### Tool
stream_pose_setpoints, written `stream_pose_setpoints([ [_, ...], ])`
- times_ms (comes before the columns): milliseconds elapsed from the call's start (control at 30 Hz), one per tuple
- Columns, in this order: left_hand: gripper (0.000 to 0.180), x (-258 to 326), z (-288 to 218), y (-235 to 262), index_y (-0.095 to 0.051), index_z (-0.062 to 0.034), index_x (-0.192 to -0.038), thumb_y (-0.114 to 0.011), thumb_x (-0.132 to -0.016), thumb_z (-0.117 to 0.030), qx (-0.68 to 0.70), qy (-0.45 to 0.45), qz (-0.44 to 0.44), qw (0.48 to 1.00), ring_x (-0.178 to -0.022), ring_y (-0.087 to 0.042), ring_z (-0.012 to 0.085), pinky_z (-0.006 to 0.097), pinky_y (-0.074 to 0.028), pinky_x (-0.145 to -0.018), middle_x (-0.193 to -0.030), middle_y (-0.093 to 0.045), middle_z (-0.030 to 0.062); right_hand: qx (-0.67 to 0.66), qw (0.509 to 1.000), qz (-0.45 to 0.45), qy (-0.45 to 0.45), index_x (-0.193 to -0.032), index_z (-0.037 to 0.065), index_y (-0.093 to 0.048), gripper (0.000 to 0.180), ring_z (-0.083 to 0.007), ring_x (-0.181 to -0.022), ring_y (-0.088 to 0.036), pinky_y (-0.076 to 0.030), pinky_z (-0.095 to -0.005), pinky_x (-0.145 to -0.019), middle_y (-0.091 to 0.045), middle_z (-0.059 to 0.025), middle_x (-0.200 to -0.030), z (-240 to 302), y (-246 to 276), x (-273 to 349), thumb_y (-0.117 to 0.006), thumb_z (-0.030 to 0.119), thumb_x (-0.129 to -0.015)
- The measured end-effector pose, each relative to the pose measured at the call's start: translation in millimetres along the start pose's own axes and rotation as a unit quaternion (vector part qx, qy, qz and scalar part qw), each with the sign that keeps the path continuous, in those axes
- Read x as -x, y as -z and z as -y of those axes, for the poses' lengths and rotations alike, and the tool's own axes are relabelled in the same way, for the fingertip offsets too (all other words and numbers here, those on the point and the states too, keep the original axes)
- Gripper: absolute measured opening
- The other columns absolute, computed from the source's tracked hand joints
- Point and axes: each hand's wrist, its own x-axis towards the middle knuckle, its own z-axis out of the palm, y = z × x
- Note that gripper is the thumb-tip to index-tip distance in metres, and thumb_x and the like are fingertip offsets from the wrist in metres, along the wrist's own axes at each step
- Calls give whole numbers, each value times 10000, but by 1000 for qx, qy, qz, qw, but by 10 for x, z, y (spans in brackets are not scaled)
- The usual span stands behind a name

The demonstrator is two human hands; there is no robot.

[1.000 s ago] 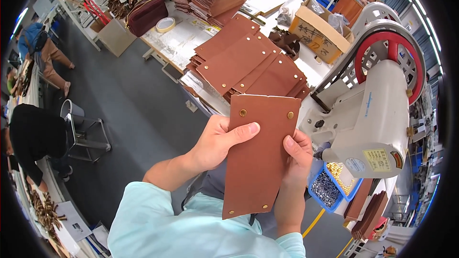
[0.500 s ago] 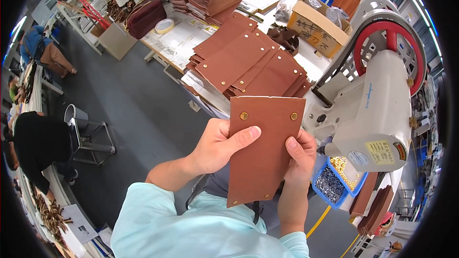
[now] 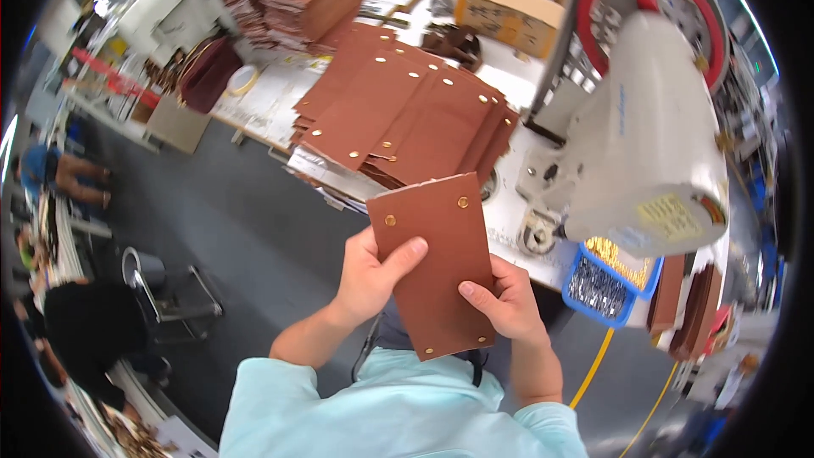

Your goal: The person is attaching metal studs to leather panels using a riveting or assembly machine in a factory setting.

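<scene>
A brown leather-like panel (image 3: 437, 267) with a gold-coloured rivet near each corner is held in front of my body. My left hand (image 3: 366, 280) grips its left edge, thumb flat on the face and the other fingers hidden behind. Lower on the right edge, my right hand (image 3: 511, 304) has hold of the same panel, thumb on the front. The panel tilts slightly, its top leaning left. Just beyond it on the table lies an uneven pile of similar riveted panels (image 3: 424, 119).
A grey press machine (image 3: 657, 131) with a red wheel stands to the right. Beside it, blue trays (image 3: 595, 293) hold silver and gold rivets. Further off are a stack of brown sheets (image 3: 309, 0), a cardboard box (image 3: 504, 13) and a tape roll (image 3: 242, 80). People work along the left.
The panel has tilted anticlockwise and shifted a little left, still in both hands. The whole view has turned, so the pile and the machine appear further up and left.
</scene>
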Motion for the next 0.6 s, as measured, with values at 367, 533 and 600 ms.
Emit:
stream_pose_setpoints([
  [367, 351, 112, 842, -411, -573, 34, -1209, -716, -901, -56, -25, 217, 117, 969, -1018, -658, 162, 310, -545, -883, -1142, -672, 114, -185, 960, -184, -98, -1244, -66, -608, 309, -117, -953, -665, -540, -263, -839, -698, -97, -1106, -496, 392, 967, -573, 119, -998],
  [533, 265, 147, 1013, -547, -605, 37, -1178, -662, -937, -58, -34, 249, 120, 960, -966, -669, 152, 302, -554, -849, -1114, -685, 110, -287, 928, -216, -103, -1285, -74, -589, 339, -156, -980, -686, -558, -284, -854, -699, -127, -1123, -669, 465, 1195, -521, 105, -1005],
  [600, 244, 156, 1013, -568, -612, 39, -1175, -639, -953, -58, -28, 261, 113, 958, -948, -673, 148, 299, -555, -841, -1101, -689, 108, -329, 917, -202, -97, -1296, -75, -578, 347, -163, -996, -686, -560, -291, -862, -692, -135, -1140, -628, 485, 1217, -514, 99, -1003],
])
